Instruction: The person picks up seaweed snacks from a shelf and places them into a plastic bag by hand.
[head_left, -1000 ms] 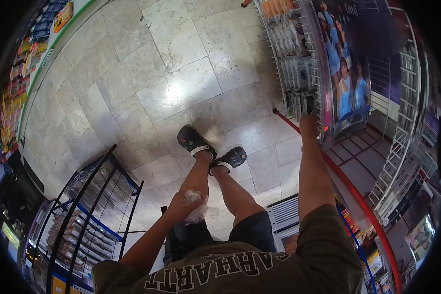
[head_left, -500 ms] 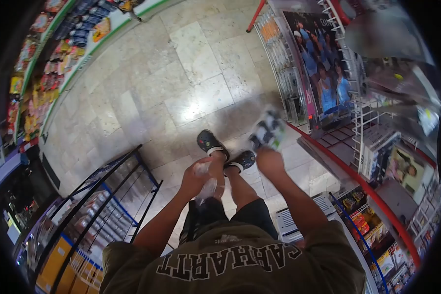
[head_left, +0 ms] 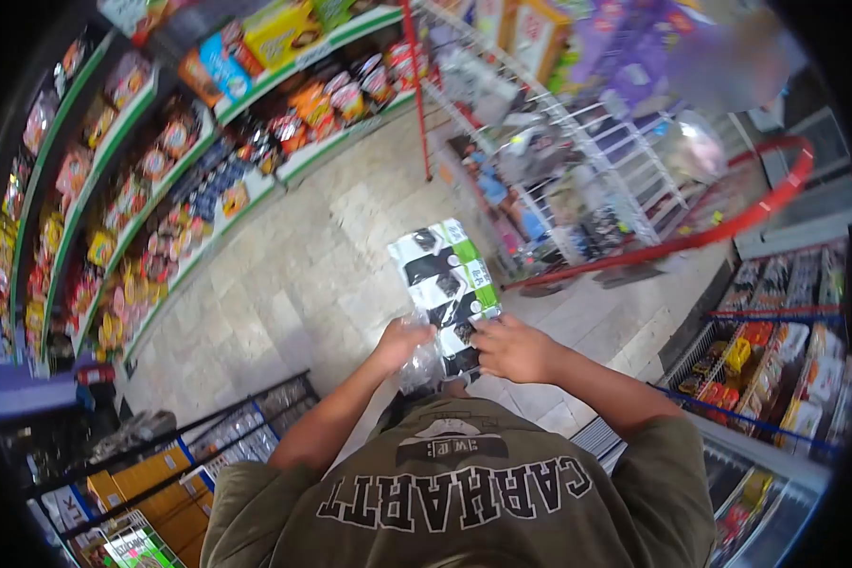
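Observation:
Both of my hands are in front of my body, at the near end of a long pack with a black, white and green pattern. My right hand is closed on the pack's near right edge. In my left hand is a crumpled clear plastic wrapper, beside the pack's near left side. The pack extends away from me over the tiled floor.
Shelves of colourful snack packets curve along the left and far side. A white wire rack with a red rail stands at the right. Nearer are a black rack with yellow boxes at left and baskets of packets at right.
My view has turned toward the snack shelves. The pack has come in front of me, and my hands have moved closer together at its near end.

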The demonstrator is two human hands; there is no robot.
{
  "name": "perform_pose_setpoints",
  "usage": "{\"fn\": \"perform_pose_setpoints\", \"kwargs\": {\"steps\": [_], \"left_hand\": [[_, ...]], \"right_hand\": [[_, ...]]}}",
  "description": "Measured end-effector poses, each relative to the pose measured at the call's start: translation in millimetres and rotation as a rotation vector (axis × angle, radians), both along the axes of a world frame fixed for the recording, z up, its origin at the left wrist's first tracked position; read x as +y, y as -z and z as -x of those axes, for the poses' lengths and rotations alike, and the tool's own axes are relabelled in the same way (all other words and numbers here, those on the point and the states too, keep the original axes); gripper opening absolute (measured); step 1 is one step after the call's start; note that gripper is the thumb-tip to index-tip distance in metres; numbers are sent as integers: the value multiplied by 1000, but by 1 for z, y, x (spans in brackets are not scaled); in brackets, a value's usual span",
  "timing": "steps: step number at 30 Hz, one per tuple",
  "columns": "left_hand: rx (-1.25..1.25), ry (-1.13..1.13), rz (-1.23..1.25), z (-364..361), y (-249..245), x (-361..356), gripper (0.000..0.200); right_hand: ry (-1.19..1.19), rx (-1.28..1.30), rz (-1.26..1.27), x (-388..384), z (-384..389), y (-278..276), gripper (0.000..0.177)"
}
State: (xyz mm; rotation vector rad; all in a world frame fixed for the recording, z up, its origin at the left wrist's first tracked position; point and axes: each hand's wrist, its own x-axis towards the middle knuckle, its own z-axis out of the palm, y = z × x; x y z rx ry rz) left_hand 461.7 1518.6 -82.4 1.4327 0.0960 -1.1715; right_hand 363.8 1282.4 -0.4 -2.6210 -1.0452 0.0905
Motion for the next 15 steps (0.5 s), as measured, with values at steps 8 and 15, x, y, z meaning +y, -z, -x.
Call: {"fn": "perform_pose_setpoints", "kwargs": {"steps": [8,15], "left_hand": [[-1119,732,355,27,-132,-39,17],[-1096,596,337,44,-164,-61,43]], "right_hand": [[897,111,-1414,-32,99,-127,48],[1391,46,-932,0,183,-150,39]]}}
